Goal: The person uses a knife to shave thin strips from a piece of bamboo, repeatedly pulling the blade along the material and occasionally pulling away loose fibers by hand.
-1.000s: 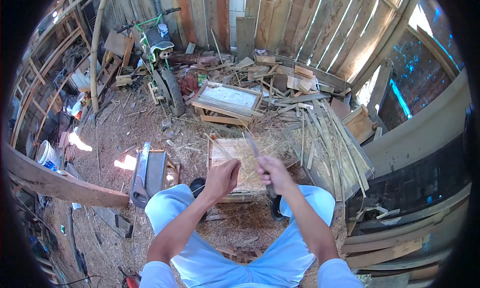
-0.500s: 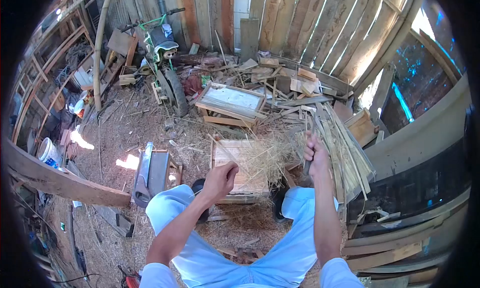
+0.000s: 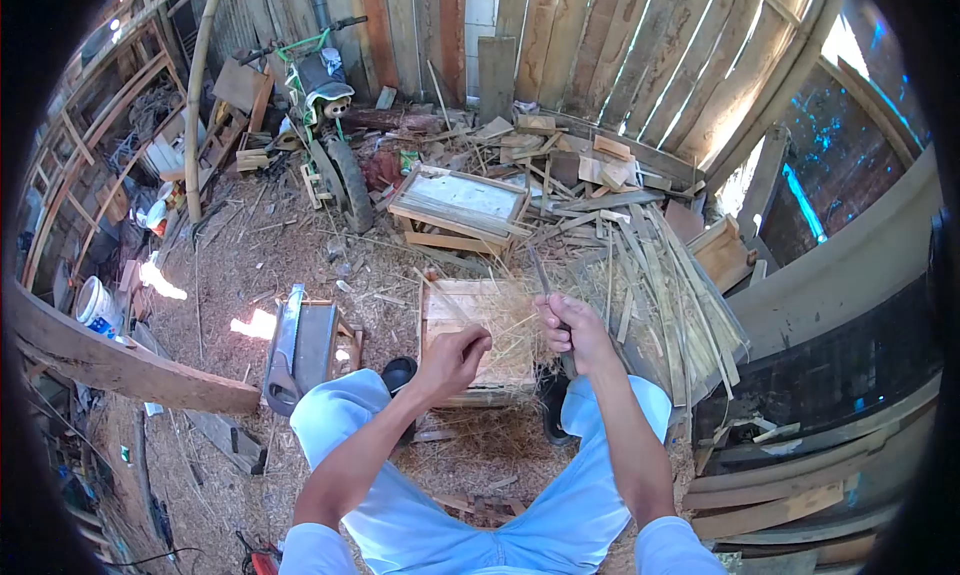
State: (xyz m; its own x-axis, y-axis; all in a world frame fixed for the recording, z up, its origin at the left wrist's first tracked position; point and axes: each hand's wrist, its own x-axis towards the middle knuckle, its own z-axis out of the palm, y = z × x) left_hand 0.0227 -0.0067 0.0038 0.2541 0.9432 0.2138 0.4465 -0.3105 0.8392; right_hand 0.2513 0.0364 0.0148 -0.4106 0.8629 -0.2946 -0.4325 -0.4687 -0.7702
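Observation:
My right hand [image 3: 580, 333] is wrapped around the handle of a knife [image 3: 541, 273], its narrow dark blade pointing up and away from me. My left hand [image 3: 455, 363] is closed, with the fingertips pinched on what looks like a thin pale wooden strip [image 3: 442, 297]; the grip itself is partly hidden. Both hands are above a low wooden bench [image 3: 455, 313] between my knees. Loose straw-like shavings [image 3: 515, 327] lie on its right side, between my two hands.
A handsaw [image 3: 288, 350] rests on a small stool [image 3: 318, 337] at left. Long thin slats [image 3: 680, 300] lie stacked at right. Farther off are a wooden frame with a white panel [image 3: 455, 197], scrap wood [image 3: 600, 170] and a green motorbike [image 3: 335, 125]. A white bucket [image 3: 97, 303] stands far left.
My right hand has moved left with the knife, from beside the slats to over the shavings near my left hand. My left hand has shifted slightly right.

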